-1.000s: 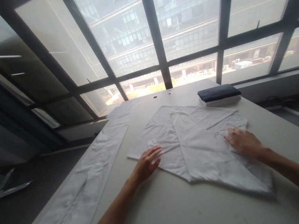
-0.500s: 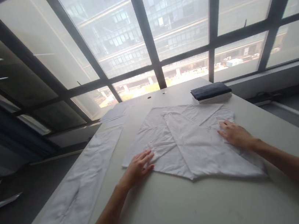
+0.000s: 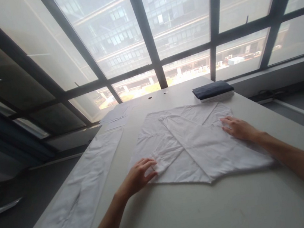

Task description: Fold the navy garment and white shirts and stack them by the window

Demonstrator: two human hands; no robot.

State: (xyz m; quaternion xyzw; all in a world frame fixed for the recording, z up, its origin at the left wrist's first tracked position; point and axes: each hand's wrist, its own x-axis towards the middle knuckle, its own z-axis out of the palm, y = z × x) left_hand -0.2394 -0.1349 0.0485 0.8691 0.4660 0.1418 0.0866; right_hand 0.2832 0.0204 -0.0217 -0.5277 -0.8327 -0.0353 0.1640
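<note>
A white shirt point(image 3: 210, 145) lies spread on the white table, its sleeves folded in across the body and creased. My left hand point(image 3: 138, 175) rests at its near left edge, fingers touching the end of one sleeve point(image 3: 169, 155). Thumb and fingers of that hand are apart, with cloth showing between them. On the shirt's right side lies my right hand point(image 3: 239, 128), palm down, its fingers stretched over the cloth. The underside of both hands is hidden.
Another white cloth piece point(image 3: 80, 192) stretches along the table's left edge. Behind it lie white papers point(image 3: 116, 115). A folded dark cloth point(image 3: 212, 89) sits on a white stack point(image 3: 219, 97) at the back right. Tall windows stand beyond the table point(image 3: 199, 209).
The shirt has turned slightly counterclockwise, its near corner shifting right. My left hand has come slightly nearer; my right hand has moved slightly away. The camera view has shifted a little.
</note>
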